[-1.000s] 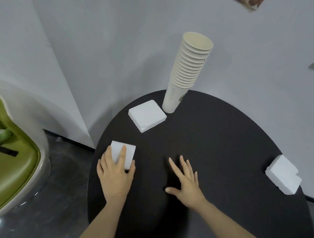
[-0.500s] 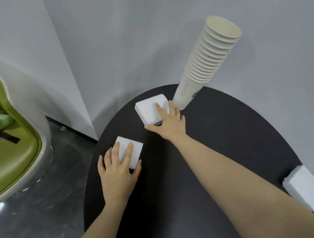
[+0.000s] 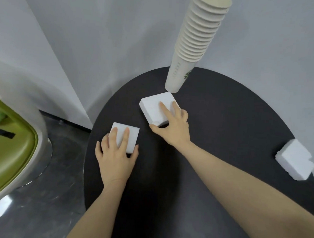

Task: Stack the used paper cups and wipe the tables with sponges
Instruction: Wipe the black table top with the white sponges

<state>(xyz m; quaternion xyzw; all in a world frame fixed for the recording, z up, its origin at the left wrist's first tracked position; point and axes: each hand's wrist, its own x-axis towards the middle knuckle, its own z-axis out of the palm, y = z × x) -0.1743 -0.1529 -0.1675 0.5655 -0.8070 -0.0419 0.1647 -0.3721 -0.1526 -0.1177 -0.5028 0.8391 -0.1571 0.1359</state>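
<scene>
A tall leaning stack of paper cups (image 3: 197,42) stands at the far edge of the round black table (image 3: 225,126). My left hand (image 3: 116,157) rests flat on a small white sponge (image 3: 130,136) near the table's left edge, fingers straight on top, thumb beside its near corner. My right hand (image 3: 175,128) reaches further out and holds a larger white sponge (image 3: 153,108) just in front of the cup stack, fingers on top and thumb hooked against its near edge. A third white sponge (image 3: 294,159) lies at the table's right edge.
Grey walls (image 3: 112,39) meet in a corner close behind the table. A green and white chair (image 3: 12,144) stands on the grey floor (image 3: 48,206) to the left.
My right hand has left the near part of the table, reached out to the larger sponge by the cups and taken hold of it. My left hand has stayed on the small sponge.
</scene>
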